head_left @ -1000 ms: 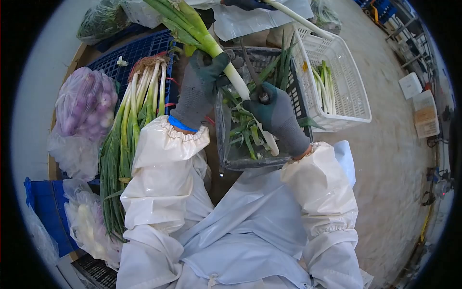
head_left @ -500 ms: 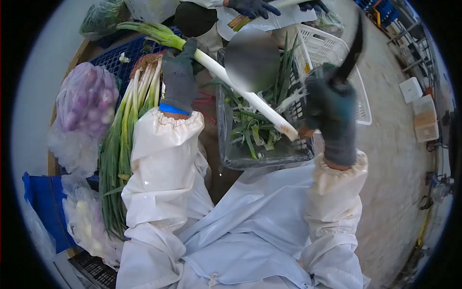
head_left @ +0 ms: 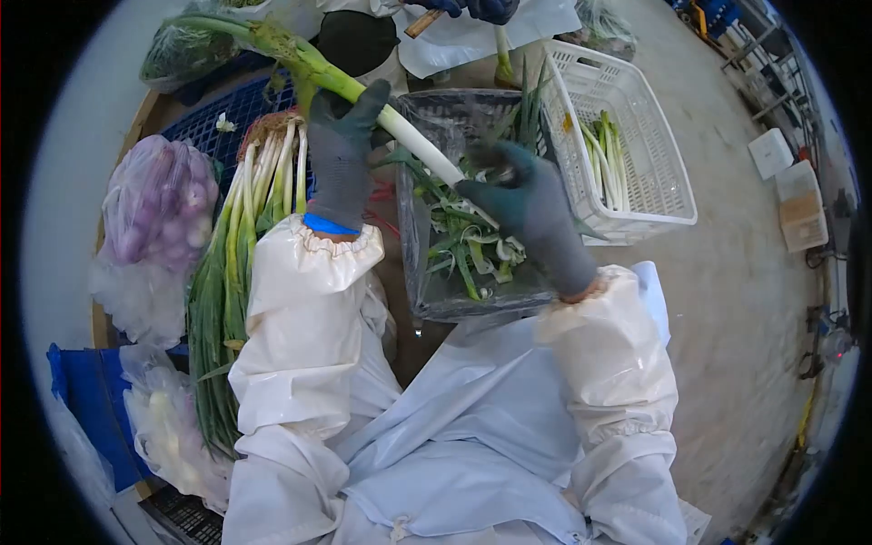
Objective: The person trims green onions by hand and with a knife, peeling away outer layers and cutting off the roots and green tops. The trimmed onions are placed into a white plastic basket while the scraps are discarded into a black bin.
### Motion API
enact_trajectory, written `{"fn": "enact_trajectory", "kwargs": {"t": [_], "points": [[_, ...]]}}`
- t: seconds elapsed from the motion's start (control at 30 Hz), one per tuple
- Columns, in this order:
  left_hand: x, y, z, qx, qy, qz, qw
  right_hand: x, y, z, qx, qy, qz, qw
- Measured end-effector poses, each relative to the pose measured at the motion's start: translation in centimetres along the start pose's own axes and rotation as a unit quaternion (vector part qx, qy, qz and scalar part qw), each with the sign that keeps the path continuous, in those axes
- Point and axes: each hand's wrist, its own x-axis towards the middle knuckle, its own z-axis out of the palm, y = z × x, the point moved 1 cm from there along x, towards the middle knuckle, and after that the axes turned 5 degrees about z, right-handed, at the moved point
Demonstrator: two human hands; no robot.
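Observation:
My left hand [head_left: 350, 127], in a dark grey glove, is closed around a long leek [head_left: 422, 145] near where its white stalk turns green. The leek slants from upper left down to the right. My right hand [head_left: 522, 195], also gloved, is at its lower white end, thumb along the stalk and fingers curled. Motion blurs its fingertips. The dark knife seen in this hand earlier is mostly hidden; only a dark smear shows by the fingers. Beneath both hands is a plastic-lined black crate [head_left: 422, 295] with green leaf trimmings [head_left: 472, 259].
A bundle of leeks [head_left: 227, 300] lies at left, beside a bag of purple onions [head_left: 163, 195]. A white basket [head_left: 649, 222] at right holds several trimmed stalks [head_left: 607, 163]. Across from me, a co-worker's gloved hands [head_left: 468, 7] hold a wooden-looking handle.
My right hand has come down and left from beside the crate to the leek's lower end. The knife blade raised earlier is no longer plainly seen. The view has shifted slightly.

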Motion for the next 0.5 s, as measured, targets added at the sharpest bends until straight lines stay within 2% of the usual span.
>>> {"fn": "enact_trajectory", "kwargs": {"t": [0.13,0.2,0.3,0.4,0.5], "points": [[0.0,-0.5,0.1,-0.027,-0.054,0.008,0.998,0.0,-0.1,2.2,-0.076,-0.011,-0.038,0.996],[-0.1,-0.7,-0.1,-0.054,-0.090,-0.003,0.994,0.1,-0.1,2.2,-0.050,-0.021,-0.024,0.998],[0.2,-1.2,0.4,-0.039,-0.178,-0.105,0.978,0.5,0.5,2.2,-0.022,-0.015,0.003,1.000],[-1.4,-0.5,1.5,-0.068,-0.207,-0.128,0.968,0.7,0.7,2.1,-0.014,0.025,-0.004,1.000],[-1.4,-0.6,1.3,-0.061,-0.213,-0.096,0.970,0.6,0.1,1.6,-0.002,0.034,0.020,0.999]]}}
